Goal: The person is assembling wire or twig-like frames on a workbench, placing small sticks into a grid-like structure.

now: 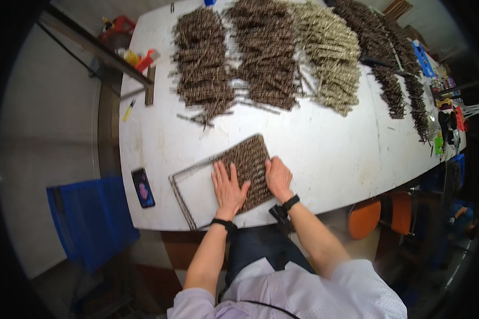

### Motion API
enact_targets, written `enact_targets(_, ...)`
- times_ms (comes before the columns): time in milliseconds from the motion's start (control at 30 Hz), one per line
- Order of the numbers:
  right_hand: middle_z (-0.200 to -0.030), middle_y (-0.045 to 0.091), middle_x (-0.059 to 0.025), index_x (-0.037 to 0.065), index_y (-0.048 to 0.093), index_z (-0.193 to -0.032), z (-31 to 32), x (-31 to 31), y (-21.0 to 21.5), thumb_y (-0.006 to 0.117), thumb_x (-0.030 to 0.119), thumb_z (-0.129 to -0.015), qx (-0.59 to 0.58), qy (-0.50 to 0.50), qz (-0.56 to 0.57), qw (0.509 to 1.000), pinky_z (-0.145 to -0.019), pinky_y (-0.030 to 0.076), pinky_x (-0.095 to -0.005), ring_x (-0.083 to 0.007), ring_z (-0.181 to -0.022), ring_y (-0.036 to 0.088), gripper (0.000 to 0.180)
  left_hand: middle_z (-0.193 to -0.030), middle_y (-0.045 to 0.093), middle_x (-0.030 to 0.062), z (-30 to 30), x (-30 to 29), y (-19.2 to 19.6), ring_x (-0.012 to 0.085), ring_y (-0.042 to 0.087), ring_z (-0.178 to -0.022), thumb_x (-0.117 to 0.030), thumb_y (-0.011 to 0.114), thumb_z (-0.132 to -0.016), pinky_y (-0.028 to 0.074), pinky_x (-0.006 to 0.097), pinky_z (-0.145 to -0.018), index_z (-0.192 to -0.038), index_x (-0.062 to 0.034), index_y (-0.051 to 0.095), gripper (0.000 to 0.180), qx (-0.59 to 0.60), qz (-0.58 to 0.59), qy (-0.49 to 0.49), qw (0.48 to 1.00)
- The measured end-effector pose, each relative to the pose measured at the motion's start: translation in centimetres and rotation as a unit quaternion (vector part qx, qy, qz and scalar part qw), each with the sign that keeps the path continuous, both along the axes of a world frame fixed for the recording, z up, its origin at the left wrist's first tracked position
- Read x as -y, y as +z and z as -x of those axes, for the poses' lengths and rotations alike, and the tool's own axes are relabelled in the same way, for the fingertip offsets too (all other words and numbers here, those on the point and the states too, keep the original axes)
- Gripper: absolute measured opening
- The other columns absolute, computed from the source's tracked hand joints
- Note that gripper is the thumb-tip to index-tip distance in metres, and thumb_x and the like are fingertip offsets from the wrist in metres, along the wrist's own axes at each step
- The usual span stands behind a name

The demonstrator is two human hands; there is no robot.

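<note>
1. A thin rectangular frame (182, 204) is laid aslant near the close edge of the white counter (324, 159); its right part is filled by a brown panel (253, 159), which appears to be woven, though the weave is blurred.
2. The left hand (228, 192) is laid flat, fingers apart, across the panel's left border.
3. The right hand (278, 178) is placed with bent fingers at the panel's three o'clock edge; whether the edge is pinched cannot be told.
4. From the frame, a phone (143, 188) is seen at nine o'clock and a yellow tool (129, 110) at ten.
5. Two brown stick piles (263, 53) are spread between twelve and one o'clock, and a pale stick pile (330, 58) between one and two.
</note>
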State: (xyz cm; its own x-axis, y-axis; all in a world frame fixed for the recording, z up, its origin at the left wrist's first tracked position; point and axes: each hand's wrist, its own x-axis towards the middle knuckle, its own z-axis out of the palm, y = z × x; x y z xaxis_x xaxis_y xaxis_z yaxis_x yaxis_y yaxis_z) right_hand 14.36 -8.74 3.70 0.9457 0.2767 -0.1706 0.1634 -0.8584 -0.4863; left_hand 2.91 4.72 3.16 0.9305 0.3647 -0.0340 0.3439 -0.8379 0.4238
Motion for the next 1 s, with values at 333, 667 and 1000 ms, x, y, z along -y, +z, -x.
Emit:
enact_targets(333, -0.084, 0.063, -0.0241, 0.002, 0.051, -0.092, -1.9, -6.6, 1.2, 0.047, 0.030, -0.098, -0.018, -0.033, -0.082, 0.996, -0.069, 0.046, -0.0551, -0.0467, -0.078, 0.060, 0.029, -0.153, 0.013, 0.0335, 1.6, -1.5, -2.6, 0.0517, 0.015, -0.141, -0.037, 0.062, -0.086, 0.014, 0.059, -0.114, -0.150, 0.0039, 0.017, 0.088, 0.125, 0.054, -0.051, 0.989)
enact_targets(667, -0.075, 0.061, -0.0137, 0.006, 0.051, -0.087, -0.7, -0.1, 2.1, 0.053, 0.028, -0.095, 0.066, 0.116, 0.015, 0.991, -0.057, 0.049, -0.0480, -0.0356, -0.067, 0.063, 0.023, -0.156, 0.012, 0.0287, 1.1, 0.7, -3.8, 0.0456, 0.014, -0.144, -0.035, 0.045, -0.097, 0.013, 0.055, -0.116, -0.149, 0.0040, 0.020, 0.070, 0.121, 0.012, 0.121, 0.985)
enact_targets(1000, -0.079, 0.063, -0.0177, 0.006, 0.053, -0.088, -3.6, -5.6, 2.0, 0.046, 0.030, -0.099, 0.052, 0.081, -0.017, 0.995, -0.063, 0.049, -0.0496, -0.0404, -0.072, 0.062, 0.027, -0.154, 0.019, 0.0298, 0.5, 0.3, -4.0, 0.0475, 0.016, -0.142, -0.025, 0.049, -0.095, 0.014, 0.054, -0.116, -0.148, 0.0052, 0.025, 0.066, 0.124, 0.025, 0.083, 0.989)
